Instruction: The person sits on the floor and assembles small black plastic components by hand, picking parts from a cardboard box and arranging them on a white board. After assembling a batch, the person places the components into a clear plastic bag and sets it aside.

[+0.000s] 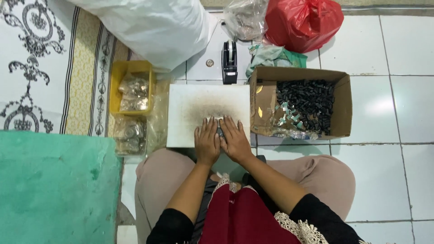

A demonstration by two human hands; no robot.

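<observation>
Both of my hands lie flat, side by side, on a white board (190, 97) smudged grey in its middle. My left hand (206, 142) and my right hand (233, 139) press down on a small pile of dark little parts (220, 131), of which only a sliver shows between the palms. The fingers of both hands are stretched forward and held close together. Whether either hand grips any of the parts is hidden.
Right of the board stands an open cardboard box (343, 106) of several small black parts and torn wrappers. A yellow tray (118, 79) with clear filled bags sits left, a black tape dispenser (229, 61) behind. Plastic bags, white (153, 22) and red (303, 20), lie farther back.
</observation>
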